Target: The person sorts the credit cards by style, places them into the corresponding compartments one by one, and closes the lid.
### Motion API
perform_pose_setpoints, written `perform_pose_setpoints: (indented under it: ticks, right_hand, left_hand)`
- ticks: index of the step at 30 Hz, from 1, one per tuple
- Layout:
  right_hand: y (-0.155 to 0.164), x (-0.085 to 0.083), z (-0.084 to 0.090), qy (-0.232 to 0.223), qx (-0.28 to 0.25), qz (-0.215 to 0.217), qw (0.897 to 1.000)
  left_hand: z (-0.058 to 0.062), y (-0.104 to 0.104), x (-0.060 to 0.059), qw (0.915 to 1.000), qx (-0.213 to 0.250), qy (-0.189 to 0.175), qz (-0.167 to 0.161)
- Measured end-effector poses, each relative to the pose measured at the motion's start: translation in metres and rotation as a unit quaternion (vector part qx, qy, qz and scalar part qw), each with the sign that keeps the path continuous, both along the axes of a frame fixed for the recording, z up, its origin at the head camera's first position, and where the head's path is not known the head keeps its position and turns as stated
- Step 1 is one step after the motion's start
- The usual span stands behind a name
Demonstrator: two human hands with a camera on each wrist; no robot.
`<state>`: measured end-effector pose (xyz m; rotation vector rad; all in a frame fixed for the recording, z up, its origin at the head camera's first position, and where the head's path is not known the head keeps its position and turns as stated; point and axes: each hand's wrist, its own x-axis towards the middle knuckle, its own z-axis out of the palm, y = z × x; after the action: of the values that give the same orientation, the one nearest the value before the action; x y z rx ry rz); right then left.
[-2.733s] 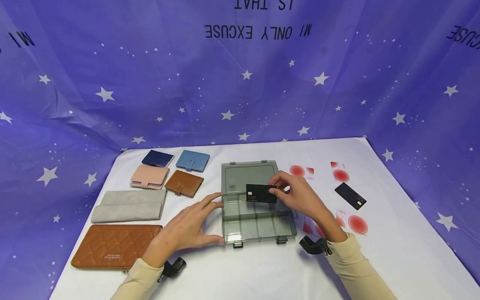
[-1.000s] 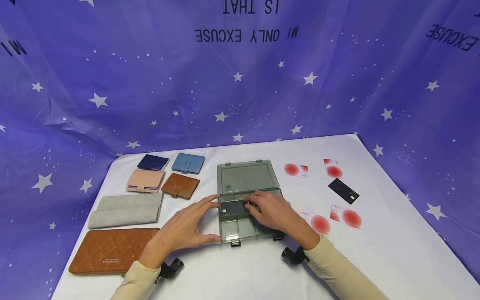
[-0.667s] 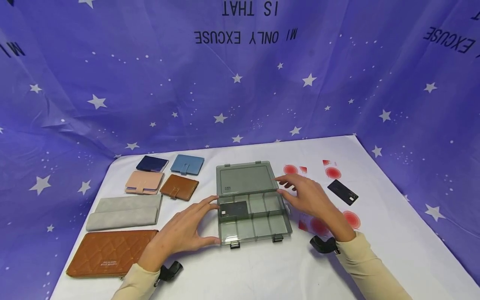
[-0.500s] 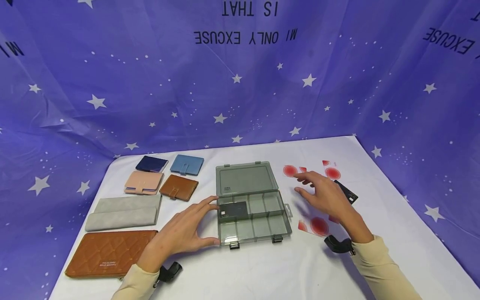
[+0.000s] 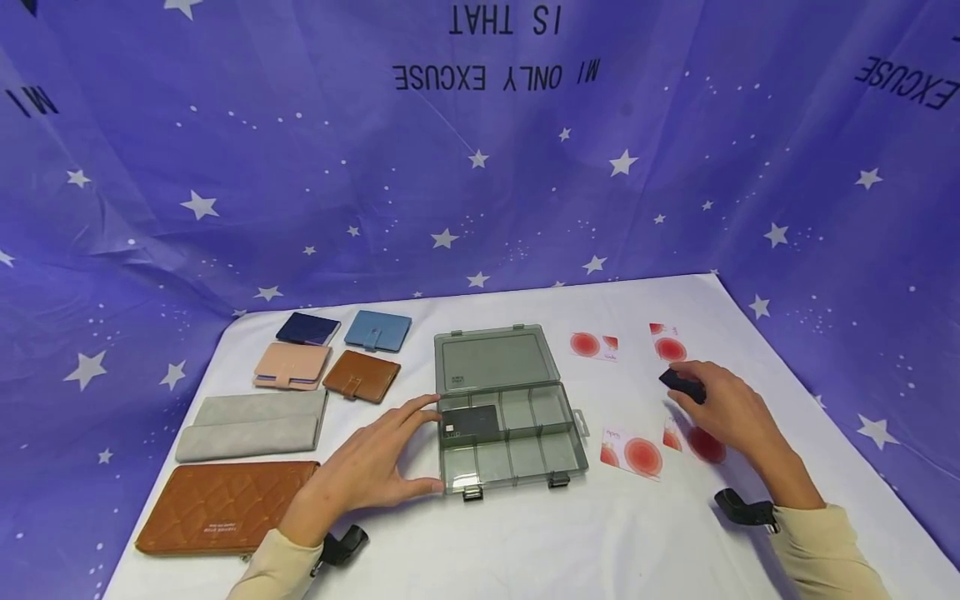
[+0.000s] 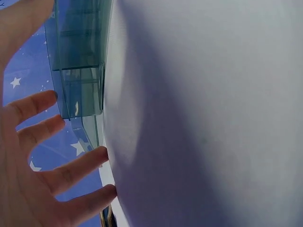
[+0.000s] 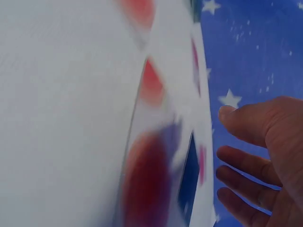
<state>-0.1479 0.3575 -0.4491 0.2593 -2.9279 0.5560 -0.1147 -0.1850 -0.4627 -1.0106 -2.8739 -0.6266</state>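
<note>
R hand (image 5: 723, 408) has left the grey compartment box (image 5: 510, 467) and now sits well to the box's right, fingers laid over the loose black card (image 5: 678, 383) on the white tablecloth (image 5: 525, 542). Fingers look slightly bent; can't tell if the card is pinched yet or just touched. The first black VIP card (image 5: 470, 422), which this hand carried over the box a few secs ago, now lies in the box's far-left compartment, close to the open lid (image 5: 495, 360), so that card is dropped off and a second one is being fetched.

L hand (image 5: 375, 467) hasn't moved: spread open, thumb and fingertips braced on the box's left wall, steadying it, gripping nothing.

Four red-spot cards lie right of the box, e.g. one (image 5: 632, 454) just beside it. Wallets sit left of the box, incl. a quilted brown long wallet (image 5: 225, 507).
</note>
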Motion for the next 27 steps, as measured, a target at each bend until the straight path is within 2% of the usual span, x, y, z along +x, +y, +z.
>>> perform_pose_setpoints:
  ticks: [4, 8, 12, 17, 23, 27]
  right_hand:
    - [0.02, 0.003, -0.006, -0.027, 0.009, -0.023, 0.999]
    - [0.037, 0.009, -0.012, -0.047, 0.026, -0.045, 0.998]
    - [0.047, 0.014, -0.018, -0.043, 0.033, -0.055, 0.997]
    - [0.051, 0.013, -0.023, -0.024, 0.011, -0.046, 0.999]
    - [0.047, 0.01, -0.018, -0.055, -0.033, -0.051, 0.997]
    - [0.042, 0.013, -0.016, -0.032, -0.041, -0.062, 0.997]
  left_hand:
    - [0.0, 0.0, 0.0, 0.9999, -0.002, 0.013, -0.001]
    - [0.0, 0.001, 0.0, 1.0, -0.002, 0.01, 0.002]
    - [-0.001, 0.001, 0.0, 1.0, -0.004, 0.006, 0.003]
    - [-0.001, 0.0, 0.0, 1.0, 0.001, 0.004, 0.001]
    - [-0.001, -0.001, 0.0, 1.0, 0.004, -0.002, 0.0]
    - [0.0, -0.001, 0.0, 1.0, 0.004, -0.004, -0.001]
